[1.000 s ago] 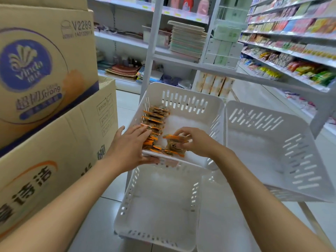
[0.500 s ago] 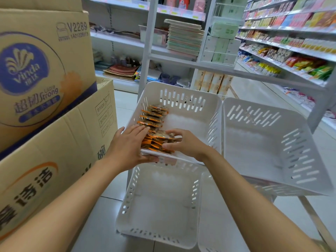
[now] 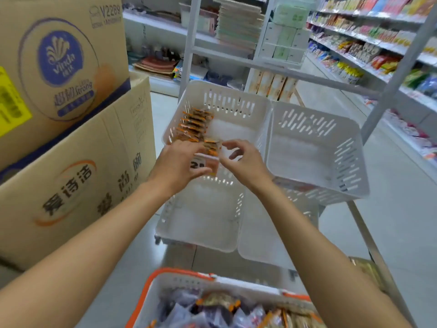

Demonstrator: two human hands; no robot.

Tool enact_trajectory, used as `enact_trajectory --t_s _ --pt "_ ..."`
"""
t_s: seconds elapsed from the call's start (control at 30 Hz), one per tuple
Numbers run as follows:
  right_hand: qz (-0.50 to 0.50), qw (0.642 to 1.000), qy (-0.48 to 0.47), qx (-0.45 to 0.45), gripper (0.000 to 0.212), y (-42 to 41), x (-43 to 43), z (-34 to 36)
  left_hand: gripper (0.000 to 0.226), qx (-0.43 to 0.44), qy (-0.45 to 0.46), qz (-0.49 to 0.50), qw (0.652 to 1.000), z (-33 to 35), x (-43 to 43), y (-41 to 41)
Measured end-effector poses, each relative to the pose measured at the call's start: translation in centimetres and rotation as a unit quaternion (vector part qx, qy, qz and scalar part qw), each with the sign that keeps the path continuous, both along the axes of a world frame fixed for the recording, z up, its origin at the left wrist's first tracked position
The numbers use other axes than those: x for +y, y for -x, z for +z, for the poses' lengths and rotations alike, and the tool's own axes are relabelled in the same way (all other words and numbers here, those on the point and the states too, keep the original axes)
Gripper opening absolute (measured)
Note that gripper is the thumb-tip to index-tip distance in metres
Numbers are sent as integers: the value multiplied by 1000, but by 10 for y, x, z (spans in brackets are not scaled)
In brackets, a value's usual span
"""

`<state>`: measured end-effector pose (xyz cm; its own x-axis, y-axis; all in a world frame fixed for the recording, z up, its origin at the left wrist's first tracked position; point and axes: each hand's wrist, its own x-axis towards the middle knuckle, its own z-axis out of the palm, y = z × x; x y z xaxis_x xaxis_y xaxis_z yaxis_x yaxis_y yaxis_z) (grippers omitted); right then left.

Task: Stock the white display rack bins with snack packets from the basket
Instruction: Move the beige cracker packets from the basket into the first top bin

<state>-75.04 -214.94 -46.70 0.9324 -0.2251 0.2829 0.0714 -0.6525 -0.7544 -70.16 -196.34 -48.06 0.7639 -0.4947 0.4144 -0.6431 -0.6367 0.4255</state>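
At the left, a brown cardboard box with a blue round logo and a yellow sticker sits on a larger cardboard box printed with dark characters. Behind, white shelving holds a stack of flat pale goods and pale green packs. Long shelves of colourful packets line the right of the grey floor.

Orange packets in upper-left bin

The upper cardboard box reads "Vinda", "Strong" and "V2289".
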Motion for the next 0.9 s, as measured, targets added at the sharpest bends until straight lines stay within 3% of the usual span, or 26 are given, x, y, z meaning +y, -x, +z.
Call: enact_trajectory --t_s 0.1,0.2,0.33,0.43,0.53,0.63,0.73,0.8,0.83,0.9 --pt "31 999 26 30 26 66 10 -20 51 66 -4 -26 997 -21 1 52" --pt "65 985 45 153 29 130 3 -66 60 157 -52 -36 986 -57 6 98" --pt "110 925 83 354 40 217 -7 -136 63 249 -53 -40 966 -102 19 157" --pt "119 889 111 427 50 262 -4 -180 55 266 -52 -51 961 -128 24 191" --pt "86 908 119 393 22 282 3 -204 55 286 -43 -61 955 -140 22 217" --pt "48 932 80 351 27 283 -1 -195 61 308 -12 -62 949 -140 18 234" --pt "20 964 -12 266 7 273 -12 -164 95 335 13 -52 941 -130 6 248" --pt "25 972 -104 209 12 264 -14 -137 110 396 55 -47 916 -120 -12 259" --pt "30 970 -151 190 12 260 -14 -125 101 434 101 -40 895 -116 -20 262" --pt "36 962 -196 185 13 256 -14 -115 51 479 194 -22 856 -114 -31 264"
